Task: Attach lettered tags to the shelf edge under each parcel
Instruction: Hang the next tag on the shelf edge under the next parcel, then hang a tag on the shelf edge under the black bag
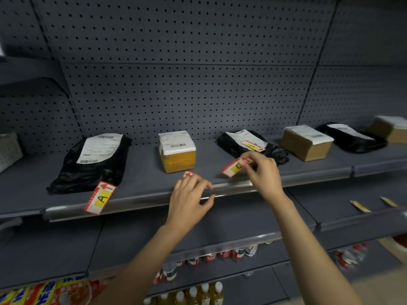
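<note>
Several parcels line a grey shelf: a black bag (92, 164), a yellow-taped box (177, 151), a second black bag (240, 143), a brown box (307, 143). A red-and-yellow tag marked A (100, 198) lies at the shelf edge (136, 204) under the first bag. My left hand (191, 200) rests at the edge in front of the yellow box, fingers over a tag (188, 174) of which only a red corner shows. My right hand (263, 172) pinches another tag (234, 168) above the shelf. One more tag (253, 146) lies on the second black bag.
Farther right sit another black bag (354, 138) and a box (389, 128). Two loose tags (360, 206) lie on the lower shelf at right. Bottles (198, 293) and packets (44, 293) fill the bottom shelves. A pegboard wall (187, 84) backs the shelving.
</note>
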Demonstrator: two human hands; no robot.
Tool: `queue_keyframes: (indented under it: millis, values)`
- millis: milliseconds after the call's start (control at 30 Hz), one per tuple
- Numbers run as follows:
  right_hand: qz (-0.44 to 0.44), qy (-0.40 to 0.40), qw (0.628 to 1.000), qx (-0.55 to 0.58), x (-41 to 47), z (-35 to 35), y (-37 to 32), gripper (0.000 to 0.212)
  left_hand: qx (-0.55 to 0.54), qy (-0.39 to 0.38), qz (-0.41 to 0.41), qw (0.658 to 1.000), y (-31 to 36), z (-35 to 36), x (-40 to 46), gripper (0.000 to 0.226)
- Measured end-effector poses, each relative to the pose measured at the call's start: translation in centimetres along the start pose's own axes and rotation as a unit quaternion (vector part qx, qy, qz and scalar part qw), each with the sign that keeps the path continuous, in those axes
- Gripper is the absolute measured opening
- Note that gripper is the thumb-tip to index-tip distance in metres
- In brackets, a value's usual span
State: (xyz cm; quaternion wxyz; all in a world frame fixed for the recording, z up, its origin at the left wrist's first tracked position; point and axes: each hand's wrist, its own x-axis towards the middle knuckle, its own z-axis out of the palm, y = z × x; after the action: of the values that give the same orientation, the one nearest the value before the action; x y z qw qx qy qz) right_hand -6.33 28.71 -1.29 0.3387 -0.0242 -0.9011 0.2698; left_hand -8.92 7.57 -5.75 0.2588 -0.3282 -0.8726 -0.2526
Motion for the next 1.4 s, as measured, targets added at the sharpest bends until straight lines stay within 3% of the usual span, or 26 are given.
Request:
queue_keyframes:
  millis: [200, 433, 600, 867, 967, 1133, 1300, 1400]
  values:
    - [0.082, 0.002, 0.996, 0.033, 0.8, -6.9, 7.1, 0.013, 0.015, -0.031, 0.045, 0.998, 5.1, 4.2, 3.2, 0.026]
    - [0.073, -0.034, 0.995, 0.059, 1.6, -10.2, 13.2, 0.007, 0.024, -0.035, 0.018, 0.999, 12.1, 11.1, 6.7, 0.038]
    - [0.041, -0.087, 0.99, 0.106, 2.7, -10.4, 15.4, 0.005, 0.089, -0.035, -0.02, 0.995, 14.0, 13.9, 7.5, 0.045]
    - [0.011, -0.137, 0.977, 0.164, 3.7, -8.8, 17.7, 0.005, 0.199, -0.038, -0.077, 0.976, 15.7, 15.2, 7.5, 0.035]
    - [0.002, -0.126, 0.979, 0.161, 3.8, -7.7, 17.8, 0.004, 0.177, -0.047, -0.119, 0.976, 16.2, 15.0, 7.6, 0.027]
    - [-0.077, -0.176, 0.978, 0.077, 2.7, -5.9, 17.8, 0.012, 0.074, -0.028, -0.151, 0.985, 15.9, 13.8, 7.8, 0.019]
    - [-0.054, -0.122, 0.987, 0.087, 4.6, -6.5, 17.1, 0.024, 0.041, 0.045, -0.15, 0.987, 15.4, 11.6, 9.2, 0.012]
    - [-0.034, -0.105, 0.991, 0.075, 7.8, -6.7, 15.8, 0.021, 0.036, 0.068, -0.161, 0.984, 14.8, 10.1, 11.2, 0.016]
